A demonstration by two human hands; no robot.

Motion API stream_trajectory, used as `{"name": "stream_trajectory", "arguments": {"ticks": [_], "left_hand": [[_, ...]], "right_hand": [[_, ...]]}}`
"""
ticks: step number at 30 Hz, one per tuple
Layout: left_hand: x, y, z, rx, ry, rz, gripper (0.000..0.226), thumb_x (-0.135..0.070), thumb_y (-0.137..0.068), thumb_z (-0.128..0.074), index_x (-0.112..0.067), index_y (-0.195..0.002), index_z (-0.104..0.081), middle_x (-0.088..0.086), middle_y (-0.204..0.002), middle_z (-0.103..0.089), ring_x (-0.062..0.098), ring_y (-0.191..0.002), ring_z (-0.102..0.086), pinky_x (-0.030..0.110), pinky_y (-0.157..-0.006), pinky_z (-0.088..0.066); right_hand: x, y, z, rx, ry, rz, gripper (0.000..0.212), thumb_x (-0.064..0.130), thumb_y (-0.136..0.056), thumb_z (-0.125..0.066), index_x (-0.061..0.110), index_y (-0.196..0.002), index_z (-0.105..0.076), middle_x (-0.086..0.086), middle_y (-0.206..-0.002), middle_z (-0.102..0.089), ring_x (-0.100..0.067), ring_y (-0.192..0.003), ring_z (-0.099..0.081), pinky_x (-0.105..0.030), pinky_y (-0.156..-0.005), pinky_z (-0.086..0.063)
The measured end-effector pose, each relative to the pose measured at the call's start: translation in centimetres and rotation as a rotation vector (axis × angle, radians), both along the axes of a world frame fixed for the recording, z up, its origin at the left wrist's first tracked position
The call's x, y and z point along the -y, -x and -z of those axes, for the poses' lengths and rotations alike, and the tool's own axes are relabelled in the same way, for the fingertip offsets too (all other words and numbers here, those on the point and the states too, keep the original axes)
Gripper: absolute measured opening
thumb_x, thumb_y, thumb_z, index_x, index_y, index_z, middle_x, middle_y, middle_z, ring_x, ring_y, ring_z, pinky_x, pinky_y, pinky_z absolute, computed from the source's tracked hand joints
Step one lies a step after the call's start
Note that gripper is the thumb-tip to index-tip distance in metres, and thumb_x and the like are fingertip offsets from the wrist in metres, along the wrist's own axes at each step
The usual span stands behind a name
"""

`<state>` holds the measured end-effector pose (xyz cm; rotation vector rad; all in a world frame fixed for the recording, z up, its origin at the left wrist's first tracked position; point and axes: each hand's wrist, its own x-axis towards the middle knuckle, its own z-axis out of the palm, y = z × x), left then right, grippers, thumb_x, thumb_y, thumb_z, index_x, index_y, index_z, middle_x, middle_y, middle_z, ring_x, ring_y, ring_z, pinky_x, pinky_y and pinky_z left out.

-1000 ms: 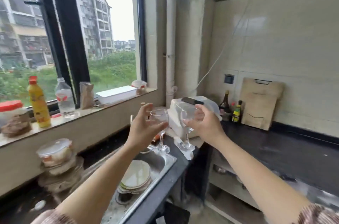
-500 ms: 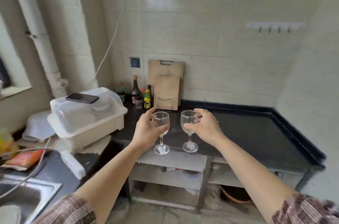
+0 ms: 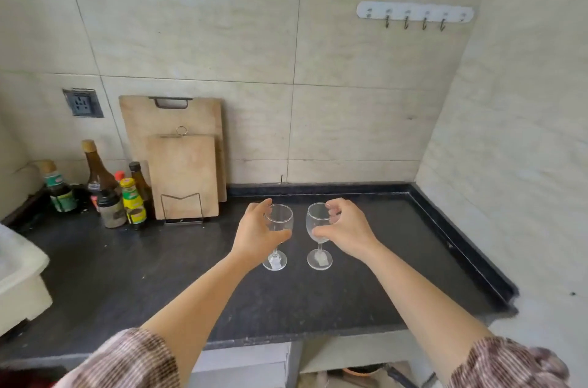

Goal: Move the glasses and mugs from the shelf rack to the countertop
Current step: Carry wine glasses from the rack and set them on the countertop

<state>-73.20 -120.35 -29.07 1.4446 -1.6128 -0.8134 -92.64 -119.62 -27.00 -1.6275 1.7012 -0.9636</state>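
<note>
Head | left hand [image 3: 254, 233], right hand [image 3: 345, 230] each clasp upright wine glass bowls [image 3: 281, 219] | stems vertical

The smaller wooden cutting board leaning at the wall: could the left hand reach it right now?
Probably not yet: the left hand is wrapped around a clear stemmed wine glass. The dark countertop toward the smaller wooden cutting board looks unobstructed.

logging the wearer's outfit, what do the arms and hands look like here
Both forearms are bare. Each arm has a sleeve pushed up near the elbow, ribbed fabric in a brown and cream mottled pattern. The left hand and right hand show no gloves, rings or watch.
</note>
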Motion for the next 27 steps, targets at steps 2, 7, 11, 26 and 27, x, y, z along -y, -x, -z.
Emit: {"name": "stream_trajectory", "arguments": {"ticks": [2, 7, 11, 26, 27], "left_hand": [[3.4, 1.8, 0.6, 0.036, -0.022, 0.013, 0.079, -0.020, -0.070, -0.079, -0.013, -0.140, -0.042, 0.000, -0.125, -0.049, 0.016, -0.104, -0.056, 0.027, -0.085, -0.046], [11.4, 5.4, 3.4, 0.088, -0.079, -0.002, 0.073, -0.022, -0.067, -0.082, -0.016, -0.132, -0.050, 0.001, -0.129, -0.053, 0.020, -0.106, -0.059, 0.033, -0.090, -0.050], [18.4, 7.5, 6.0, 0.145, -0.110, -0.065, 0.071, -0.027, -0.067, -0.083, -0.019, -0.131, -0.050, 0.000, -0.131, -0.054, 0.020, -0.108, -0.058, 0.033, -0.091, -0.050], [37.9, 9.8, 15.7, 0.259, -0.214, -0.192, 0.050, -0.020, -0.069, -0.076, -0.029, -0.114, -0.057, 0.000, -0.118, -0.055, 0.018, -0.101, -0.053, 0.029, -0.078, -0.046], [38.6, 9.8, 15.9, 0.258, -0.211, -0.187, 0.049, -0.020, -0.070, -0.075, -0.029, -0.114, -0.057, 0.000, -0.118, -0.054, 0.018, -0.100, -0.052, 0.029, -0.077, -0.046]], "right_hand": [[3.3, 1.6, 0.9, -0.004, -0.029, 0.010, 0.056, 0.021, -0.061, -0.080, 0.022, -0.111, -0.055, 0.011, -0.104, -0.051, 0.001, -0.086, -0.053, -0.013, -0.063, -0.038], [11.7, 4.9, 4.0, -0.025, -0.070, -0.001, 0.066, 0.022, -0.062, -0.080, 0.019, -0.122, -0.054, 0.008, -0.111, -0.051, -0.008, -0.097, -0.055, -0.013, -0.066, -0.039], [19.4, 6.7, 7.1, -0.051, -0.093, -0.059, 0.066, 0.024, -0.062, -0.082, 0.020, -0.122, -0.054, 0.008, -0.112, -0.053, -0.010, -0.098, -0.055, -0.019, -0.073, -0.040], [41.0, 7.8, 18.6, -0.084, -0.155, -0.203, 0.056, 0.027, -0.067, -0.083, 0.026, -0.116, -0.054, 0.013, -0.109, -0.053, -0.011, -0.095, -0.055, -0.025, -0.075, -0.043], [41.7, 7.7, 18.9, -0.083, -0.152, -0.205, 0.057, 0.026, -0.067, -0.083, 0.025, -0.116, -0.054, 0.013, -0.108, -0.053, -0.010, -0.094, -0.054, -0.025, -0.075, -0.043]]}}
